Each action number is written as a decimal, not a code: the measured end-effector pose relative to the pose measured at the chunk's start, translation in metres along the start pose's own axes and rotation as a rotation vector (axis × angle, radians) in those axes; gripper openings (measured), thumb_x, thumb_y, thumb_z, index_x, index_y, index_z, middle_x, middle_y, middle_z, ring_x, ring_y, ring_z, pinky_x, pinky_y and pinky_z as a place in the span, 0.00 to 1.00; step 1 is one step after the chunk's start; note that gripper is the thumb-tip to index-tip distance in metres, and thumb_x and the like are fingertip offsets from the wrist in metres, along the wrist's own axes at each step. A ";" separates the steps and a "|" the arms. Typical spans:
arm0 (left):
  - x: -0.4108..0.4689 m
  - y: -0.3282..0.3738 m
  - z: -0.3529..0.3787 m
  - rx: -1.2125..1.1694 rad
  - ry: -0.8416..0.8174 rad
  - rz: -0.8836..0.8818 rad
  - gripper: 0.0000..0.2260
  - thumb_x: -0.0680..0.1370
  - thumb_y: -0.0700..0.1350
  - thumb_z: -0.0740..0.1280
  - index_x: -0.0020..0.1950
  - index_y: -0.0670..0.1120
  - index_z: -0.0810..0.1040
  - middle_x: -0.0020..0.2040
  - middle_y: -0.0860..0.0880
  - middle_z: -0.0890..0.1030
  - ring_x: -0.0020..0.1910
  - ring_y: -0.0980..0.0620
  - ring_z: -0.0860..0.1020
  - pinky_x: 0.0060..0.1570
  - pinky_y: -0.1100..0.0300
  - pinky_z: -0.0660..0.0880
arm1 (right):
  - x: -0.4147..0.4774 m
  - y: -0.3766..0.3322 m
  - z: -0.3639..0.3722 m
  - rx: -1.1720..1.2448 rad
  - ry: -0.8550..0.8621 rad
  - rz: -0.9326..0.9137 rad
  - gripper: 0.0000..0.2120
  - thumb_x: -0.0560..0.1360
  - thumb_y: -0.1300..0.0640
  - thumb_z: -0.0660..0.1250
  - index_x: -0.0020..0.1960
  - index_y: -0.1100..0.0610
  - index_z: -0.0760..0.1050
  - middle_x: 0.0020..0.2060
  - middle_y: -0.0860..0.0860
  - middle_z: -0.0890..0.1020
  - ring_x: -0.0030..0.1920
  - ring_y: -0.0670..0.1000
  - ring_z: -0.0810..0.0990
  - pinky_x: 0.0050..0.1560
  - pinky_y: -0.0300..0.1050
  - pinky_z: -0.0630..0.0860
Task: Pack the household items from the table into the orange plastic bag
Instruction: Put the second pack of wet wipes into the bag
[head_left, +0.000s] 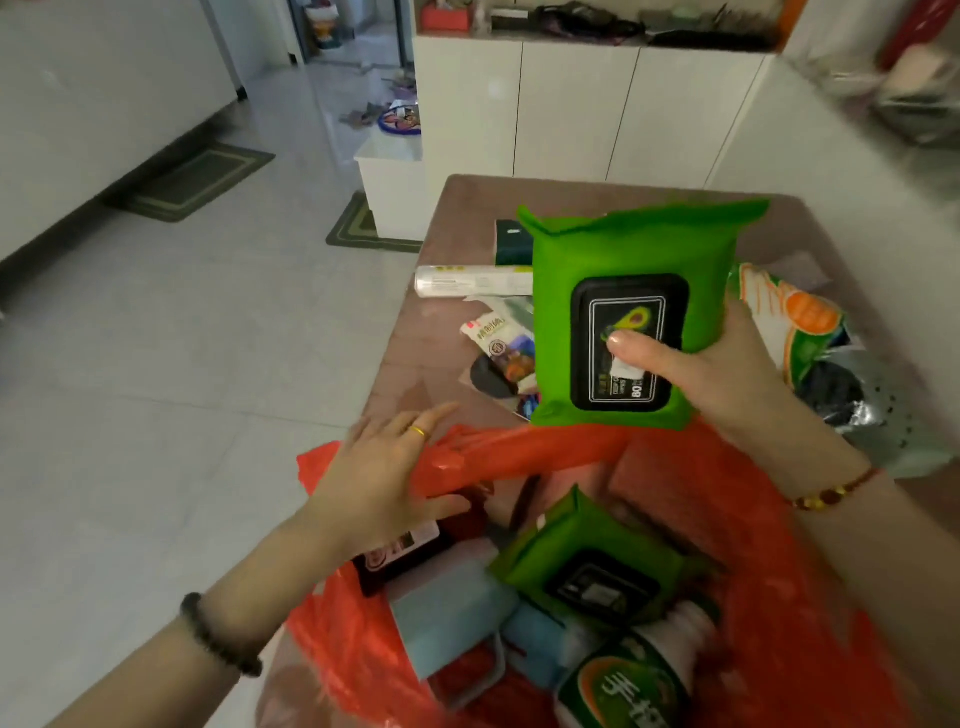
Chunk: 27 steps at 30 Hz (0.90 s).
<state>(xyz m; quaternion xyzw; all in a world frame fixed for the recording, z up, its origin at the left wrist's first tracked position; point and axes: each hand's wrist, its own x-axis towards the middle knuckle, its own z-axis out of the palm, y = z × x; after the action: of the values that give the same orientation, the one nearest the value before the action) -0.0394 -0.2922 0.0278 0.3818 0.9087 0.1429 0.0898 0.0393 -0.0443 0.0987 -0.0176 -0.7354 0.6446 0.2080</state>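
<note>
Grip, right hand (717, 364): clamped the green wipes pack (623, 249) at its lower right corner, with thumb flat on the black lid and fingers curled behind; carried it upright.
Grip, left hand (384, 467): lay straight and spread over the left rim of the orange plastic bag (519, 457), with thumb inside the mouth.
Bag: gaped directly below the held pack, between the two wrists, at the near end of the table (467, 208).
Edges: showed the pack's bottom edge against the bag's far rim, gap not tellable; met the table's left edge just beyond the left fingertips, with tiled floor (182, 338) past it.
Room: left free space in the mouth under the held pack, behind the goods already in.
Count, wipes: two, one gripped, one second pack (587, 561) in the bag below the right wrist.
Count, bag: also one bottle (634, 675), one blue-grey item (447, 618), one dark packet (400, 561) under the left palm.
Count, table: beyond the grip, one white roll (467, 280), one dark box (511, 241), one snack packet (501, 343); right of it, one green-and-orange sack (800, 322).
</note>
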 end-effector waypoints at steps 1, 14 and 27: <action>0.001 -0.008 0.003 0.115 -0.020 -0.069 0.33 0.67 0.65 0.59 0.69 0.54 0.64 0.63 0.50 0.76 0.64 0.48 0.73 0.67 0.53 0.62 | -0.010 -0.004 -0.001 -0.108 -0.022 -0.039 0.26 0.55 0.49 0.77 0.51 0.44 0.73 0.44 0.31 0.82 0.47 0.34 0.80 0.46 0.28 0.75; 0.016 -0.014 -0.012 -0.581 0.115 -0.093 0.05 0.73 0.37 0.65 0.45 0.45 0.77 0.37 0.48 0.79 0.33 0.57 0.77 0.38 0.63 0.75 | -0.064 0.069 0.074 -1.371 -0.554 -0.203 0.37 0.59 0.52 0.76 0.66 0.47 0.69 0.59 0.49 0.78 0.61 0.54 0.76 0.66 0.59 0.63; 0.039 -0.021 -0.049 -0.598 -0.210 -0.139 0.20 0.71 0.64 0.58 0.54 0.54 0.78 0.48 0.55 0.82 0.47 0.60 0.81 0.49 0.63 0.76 | -0.001 0.021 0.029 -0.395 -0.202 0.165 0.08 0.75 0.60 0.65 0.51 0.51 0.78 0.40 0.45 0.83 0.40 0.42 0.83 0.44 0.38 0.80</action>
<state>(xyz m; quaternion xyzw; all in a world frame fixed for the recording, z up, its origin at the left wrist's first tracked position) -0.0935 -0.2879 0.0650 0.2880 0.8361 0.3569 0.3008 0.0258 -0.0683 0.0760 -0.0532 -0.8604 0.5017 0.0725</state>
